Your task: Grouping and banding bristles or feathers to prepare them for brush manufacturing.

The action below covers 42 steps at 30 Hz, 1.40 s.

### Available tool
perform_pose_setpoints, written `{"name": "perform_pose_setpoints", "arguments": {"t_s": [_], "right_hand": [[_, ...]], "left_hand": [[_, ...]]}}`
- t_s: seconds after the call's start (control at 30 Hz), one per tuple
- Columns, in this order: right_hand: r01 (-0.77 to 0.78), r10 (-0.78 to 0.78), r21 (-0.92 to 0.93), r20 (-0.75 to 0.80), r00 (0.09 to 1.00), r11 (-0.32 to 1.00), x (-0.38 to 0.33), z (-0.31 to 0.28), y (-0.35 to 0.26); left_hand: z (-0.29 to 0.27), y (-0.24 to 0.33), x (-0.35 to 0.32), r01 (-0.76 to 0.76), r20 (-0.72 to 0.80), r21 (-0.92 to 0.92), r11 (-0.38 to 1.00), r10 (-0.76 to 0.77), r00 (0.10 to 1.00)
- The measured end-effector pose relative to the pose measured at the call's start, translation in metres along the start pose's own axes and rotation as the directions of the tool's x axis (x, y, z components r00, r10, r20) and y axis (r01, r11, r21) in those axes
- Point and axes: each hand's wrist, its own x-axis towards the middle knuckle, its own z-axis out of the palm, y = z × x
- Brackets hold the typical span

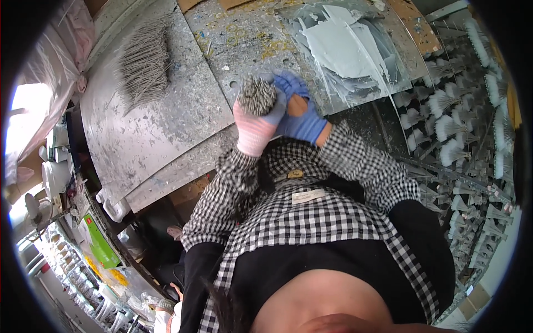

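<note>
The landmark for all positions is the bundle (257,95), a round, tightly packed cluster of thin grey strands over the near part of the bench (208,114). Its bristly end faces upward, toward the camera.

Left hand (254,130): gloved in pink and pale lilac. It is closed around the side of the bundle and grips it.

Right hand (307,123): gloved in blue. It is immediately to the right of the bundle, against the left hand, with its fingers bent. A brown patch (297,105) shows within its outline; whether this is bare skin or a held part cannot be told. How far the hand is open, and whether it has hold of the bundle, cannot be told either.

Left of the bundle and farther from the person, a pile (145,66) of loose grey strands lies on a metal sheet (152,144). Right of the bundle and farther away, a plate (396,71) bears spread white paste (341,47). Beyond the bundle, the bench surface shows yellow marks (236,36). Well to the right of the bundle, a rack holds rows of pale, fan-shaped tufts (452,116). Well to the left and nearer the person are a white jug (115,208) and a green box (101,241).
</note>
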Motion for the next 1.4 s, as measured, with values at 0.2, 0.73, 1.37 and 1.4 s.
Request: {"name": "perform_pose_setpoints", "arguments": {"t_s": [0.2,0.73,1.37,1.4], "right_hand": [[-0.162,0.142,0.422,0.08,0.987,0.892,-0.006,-0.01,-0.018],[-0.645,-0.149,0.685,0.716,0.682,0.338,-0.033,-0.089,-0.048],[-0.185,-0.057,0.779,0.273,0.96,0.599,0.024,-0.039,-0.009],[-0.206,-0.033,0.808,0.269,0.963,0.553,0.023,-0.032,-0.016]], "left_hand": [[-0.005,0.002,-0.011,0.242,0.11,-0.676,0.696,-0.229,0.967],[-0.026,0.052,0.006,0.315,0.512,-0.798,0.514,0.303,0.804],[0.008,0.024,0.013,-0.243,-0.017,-0.178,0.954,0.244,0.97],[0.014,0.025,0.012,-0.186,0.017,-0.139,0.973,0.19,0.982]]}}
